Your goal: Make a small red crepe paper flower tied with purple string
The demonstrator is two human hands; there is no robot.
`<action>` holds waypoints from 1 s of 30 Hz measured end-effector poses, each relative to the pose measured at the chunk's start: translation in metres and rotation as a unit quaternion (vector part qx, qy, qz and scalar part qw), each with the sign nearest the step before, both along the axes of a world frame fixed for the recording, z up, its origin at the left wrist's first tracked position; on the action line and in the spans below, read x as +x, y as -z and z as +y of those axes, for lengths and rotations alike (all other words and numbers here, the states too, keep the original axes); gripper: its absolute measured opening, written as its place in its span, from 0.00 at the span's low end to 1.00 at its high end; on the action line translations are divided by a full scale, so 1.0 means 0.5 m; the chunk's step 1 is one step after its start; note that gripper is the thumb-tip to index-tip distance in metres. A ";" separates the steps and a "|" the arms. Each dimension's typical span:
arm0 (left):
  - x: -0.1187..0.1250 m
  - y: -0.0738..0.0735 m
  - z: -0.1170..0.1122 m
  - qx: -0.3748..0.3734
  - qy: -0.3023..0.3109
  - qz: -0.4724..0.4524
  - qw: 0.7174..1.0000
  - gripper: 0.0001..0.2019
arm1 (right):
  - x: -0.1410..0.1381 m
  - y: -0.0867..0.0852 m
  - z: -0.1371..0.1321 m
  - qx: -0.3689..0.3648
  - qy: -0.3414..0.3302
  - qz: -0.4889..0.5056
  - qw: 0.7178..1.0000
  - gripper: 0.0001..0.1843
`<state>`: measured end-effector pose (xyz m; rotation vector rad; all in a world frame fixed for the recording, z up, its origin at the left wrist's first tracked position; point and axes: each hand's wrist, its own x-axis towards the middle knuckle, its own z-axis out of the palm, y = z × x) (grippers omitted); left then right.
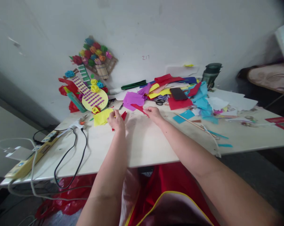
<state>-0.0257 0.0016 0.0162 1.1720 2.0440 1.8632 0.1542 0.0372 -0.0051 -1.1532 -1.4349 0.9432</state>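
My right hand [153, 113] pinches a narrow strip of red crepe paper [139, 108] just above the table. To its left, my left hand [116, 121] has its fingers curled at the edge of a yellow crepe paper piece [101, 117]; what they hold, if anything, is hidden. Another red paper piece [124, 116] shows on both sides of the left hand, partly covered by it. Purple crepe paper [133, 99] lies just behind the strip. Black scissors [160, 102] rest beyond my right hand.
A yellow paper guitar [94, 99] with flowers and a glue bottle [76, 101] stand at the left. A power strip [33, 153] with cables lies at the left edge. Coloured papers, a phone [178, 94], wooden sticks [193, 121] and a dark green cup [211, 75] are right.
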 end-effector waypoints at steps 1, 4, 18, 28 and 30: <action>-0.003 -0.004 -0.003 -0.015 -0.057 0.020 0.998 0.16 | 0.005 0.004 0.007 0.011 0.020 -0.020 1.000 0.11; -0.004 -0.014 -0.011 -0.050 -0.107 0.092 0.989 0.12 | 0.017 0.011 0.020 0.019 0.076 -0.083 0.994 0.12; -0.020 0.021 0.007 -0.189 -0.019 0.198 0.962 0.10 | 0.032 -0.024 -0.016 -0.046 0.154 -0.375 0.913 0.07; -0.020 0.017 0.005 -0.225 -0.030 0.221 0.949 0.03 | 0.034 -0.018 -0.021 0.012 0.182 -0.412 0.893 0.09; -0.020 0.017 0.004 -0.222 -0.033 0.230 0.947 0.01 | 0.032 -0.023 -0.025 0.043 0.196 -0.399 0.895 0.09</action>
